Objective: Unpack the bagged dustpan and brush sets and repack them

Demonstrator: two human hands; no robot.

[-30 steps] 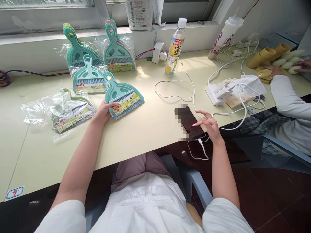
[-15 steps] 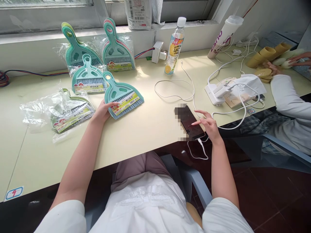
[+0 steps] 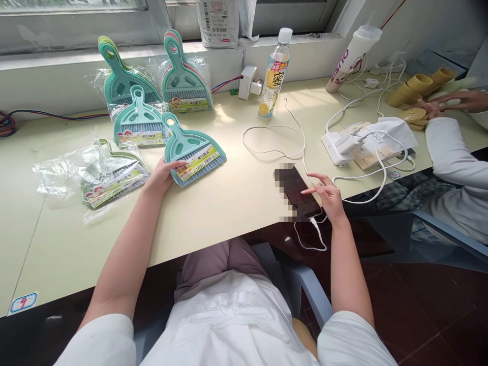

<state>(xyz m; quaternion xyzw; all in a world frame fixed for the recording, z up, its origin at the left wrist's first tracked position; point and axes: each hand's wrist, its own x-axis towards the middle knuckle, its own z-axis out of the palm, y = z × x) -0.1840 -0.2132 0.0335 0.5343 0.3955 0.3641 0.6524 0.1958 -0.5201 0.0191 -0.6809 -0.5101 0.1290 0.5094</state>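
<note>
My left hand [image 3: 160, 176] grips the lower left edge of a turquoise dustpan and brush set [image 3: 196, 147], its thumb on the yellow printed label. The brush lies nested in the pan, bristles toward me. Over a dark-screened smartphone [image 3: 296, 187] hangs my right hand [image 3: 328, 195], fingers apart, with the index fingertip at the screen. The phone lies near the table edge with a white charging cable [image 3: 313, 222] in its lower end. Part of it is pixelated. Left of my left hand, a green dustpan set [image 3: 114, 178] lies in clear plastic wrap.
More dustpan sets [image 3: 137, 124] lean toward the wall. A drink bottle [image 3: 273, 76], a tall cup [image 3: 353, 58] and a power strip [image 3: 337, 147] with loose cables stand on the table [image 3: 229, 203]. At right, a co-worker's hands [image 3: 463, 100] are near yellow rolls [image 3: 414, 86].
My hands, the dustpan set and the phone stay almost still. At the far right, the co-worker's hands have come closer together.
</note>
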